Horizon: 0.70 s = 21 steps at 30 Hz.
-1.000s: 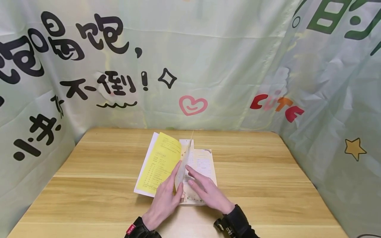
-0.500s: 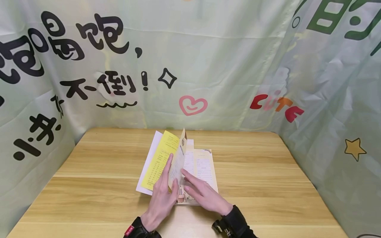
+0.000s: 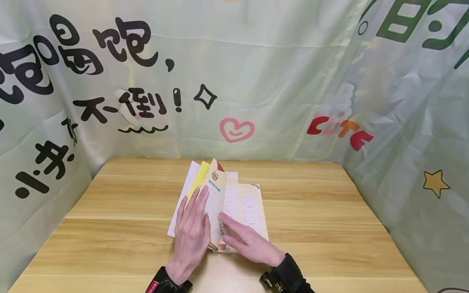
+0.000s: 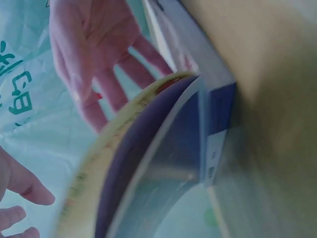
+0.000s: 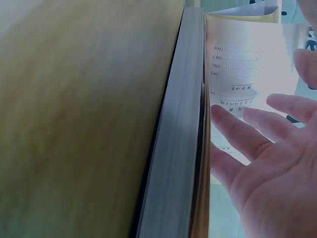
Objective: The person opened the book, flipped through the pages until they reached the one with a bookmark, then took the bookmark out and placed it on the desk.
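Observation:
An open book lies on the table, with printed lines on its right-hand page. My left hand rests with long, straight fingers on the raised cream page, which leans left. Behind this page show a narrow strip of yellow page and the white cover flap. My right hand has its relaxed fingertips at the inner fold, over the lower part of the right-hand page. In the left wrist view the lifted leaves curve up from the book. The right wrist view shows the thick page block beside my spread fingers.
The wooden table extends on both sides of the book. A printed cloth hangs behind the table and along its sides. Black bands are on both wrists, and a dark cable shows at the lower right corner.
The cream page has swung left, covering most of the yellow page. My left hand has shifted left and turned flatter over it. The right hand has moved slightly left.

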Motion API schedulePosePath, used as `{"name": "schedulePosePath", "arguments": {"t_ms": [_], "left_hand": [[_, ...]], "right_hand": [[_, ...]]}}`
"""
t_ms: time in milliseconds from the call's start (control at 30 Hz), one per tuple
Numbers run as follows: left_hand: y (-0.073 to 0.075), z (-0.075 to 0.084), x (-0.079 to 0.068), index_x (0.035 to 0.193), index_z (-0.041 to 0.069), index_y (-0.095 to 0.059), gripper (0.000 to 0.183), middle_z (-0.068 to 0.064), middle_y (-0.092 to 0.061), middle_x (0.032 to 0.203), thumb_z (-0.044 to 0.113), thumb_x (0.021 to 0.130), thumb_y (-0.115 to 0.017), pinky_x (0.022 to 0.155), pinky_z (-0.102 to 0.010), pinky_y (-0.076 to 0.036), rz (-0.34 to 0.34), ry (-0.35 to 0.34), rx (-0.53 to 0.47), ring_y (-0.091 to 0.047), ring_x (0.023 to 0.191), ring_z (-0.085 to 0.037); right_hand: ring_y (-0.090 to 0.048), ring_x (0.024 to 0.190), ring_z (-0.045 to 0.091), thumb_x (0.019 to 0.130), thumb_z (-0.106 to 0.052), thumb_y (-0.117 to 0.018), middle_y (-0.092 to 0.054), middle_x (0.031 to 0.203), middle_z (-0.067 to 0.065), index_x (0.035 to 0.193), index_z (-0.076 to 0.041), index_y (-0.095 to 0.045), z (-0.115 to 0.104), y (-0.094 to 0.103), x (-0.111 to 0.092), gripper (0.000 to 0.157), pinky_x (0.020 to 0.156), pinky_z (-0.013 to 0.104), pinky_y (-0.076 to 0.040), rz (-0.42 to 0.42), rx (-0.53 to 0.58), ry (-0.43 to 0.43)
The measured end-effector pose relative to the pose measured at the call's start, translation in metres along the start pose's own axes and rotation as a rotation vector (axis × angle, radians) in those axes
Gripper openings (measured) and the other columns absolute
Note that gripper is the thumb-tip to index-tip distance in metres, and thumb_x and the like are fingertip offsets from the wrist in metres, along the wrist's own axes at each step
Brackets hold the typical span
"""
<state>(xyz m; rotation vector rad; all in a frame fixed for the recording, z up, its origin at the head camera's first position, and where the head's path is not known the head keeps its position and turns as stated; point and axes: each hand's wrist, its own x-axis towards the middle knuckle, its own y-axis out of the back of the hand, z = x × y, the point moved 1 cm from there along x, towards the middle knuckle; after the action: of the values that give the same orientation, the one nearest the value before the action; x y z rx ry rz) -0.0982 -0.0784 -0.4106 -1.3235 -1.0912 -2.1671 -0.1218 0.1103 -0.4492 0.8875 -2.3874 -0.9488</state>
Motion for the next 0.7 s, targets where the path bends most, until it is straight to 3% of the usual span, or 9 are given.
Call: {"name": "schedulePosePath", "arguments": {"t_ms": [100,200,300,400,533,700], "left_hand": [[0.003,0.002,0.003,0.145,-0.003,-0.049,0.072,-0.016,-0.059,0.145,-0.012,0.075,-0.061,0.129,-0.042,-0.025,-0.010,-0.031,0.003,-0.054,0.136,-0.035],[0.005,0.005,0.003,0.147,-0.002,-0.047,0.073,-0.016,-0.058,0.146,-0.013,0.076,-0.062,0.128,-0.040,-0.028,-0.079,-0.017,-0.027,-0.055,0.135,-0.035],[0.005,0.006,0.000,0.151,0.002,-0.042,0.078,-0.017,-0.057,0.147,-0.014,0.078,-0.065,0.121,-0.040,-0.040,-0.192,0.050,-0.038,-0.058,0.132,-0.035],[0.003,0.004,-0.004,0.155,0.007,-0.037,0.083,-0.017,-0.058,0.145,-0.014,0.081,-0.067,0.104,-0.043,-0.055,-0.305,0.134,-0.044,-0.061,0.129,-0.033],[-0.002,-0.001,-0.010,0.159,0.012,-0.030,0.083,-0.015,-0.056,0.148,-0.012,0.086,-0.064,0.092,-0.040,-0.062,-0.416,0.203,-0.073,-0.062,0.128,-0.031],[-0.009,-0.007,-0.017,0.160,0.011,-0.025,0.088,-0.013,-0.050,0.154,-0.015,0.085,-0.062,0.101,-0.039,-0.057,-0.521,0.218,-0.092,-0.057,0.134,-0.029]], "right_hand": [[-0.033,0.152,0.026,0.108,-0.036,-0.044,-0.030,0.165,0.009,0.158,-0.007,-0.031,-0.001,-0.001,0.000,0.060,0.125,0.047,-0.031,-0.011,-0.013,-0.005],[-0.033,0.152,0.023,0.107,-0.040,-0.044,-0.030,0.166,0.006,0.158,-0.009,-0.031,-0.002,-0.002,0.001,0.061,0.125,0.045,-0.032,-0.037,-0.024,-0.015],[-0.034,0.152,0.023,0.107,-0.043,-0.043,-0.032,0.165,0.006,0.158,-0.009,-0.032,-0.004,-0.002,0.001,0.062,0.125,0.045,-0.033,-0.061,-0.034,-0.011],[-0.035,0.152,0.024,0.107,-0.043,-0.043,-0.033,0.165,0.006,0.158,-0.010,-0.031,-0.005,-0.003,0.001,0.062,0.125,0.046,-0.034,-0.077,-0.035,-0.010],[-0.035,0.152,0.023,0.108,-0.040,-0.042,-0.033,0.165,0.004,0.159,-0.012,-0.030,-0.004,-0.003,0.001,0.060,0.125,0.044,-0.034,-0.088,-0.021,-0.015],[-0.041,0.148,0.024,0.108,-0.035,-0.043,-0.039,0.162,0.007,0.157,-0.009,-0.035,-0.002,-0.002,0.001,0.055,0.123,0.044,-0.037,-0.048,0.004,-0.016]]}}
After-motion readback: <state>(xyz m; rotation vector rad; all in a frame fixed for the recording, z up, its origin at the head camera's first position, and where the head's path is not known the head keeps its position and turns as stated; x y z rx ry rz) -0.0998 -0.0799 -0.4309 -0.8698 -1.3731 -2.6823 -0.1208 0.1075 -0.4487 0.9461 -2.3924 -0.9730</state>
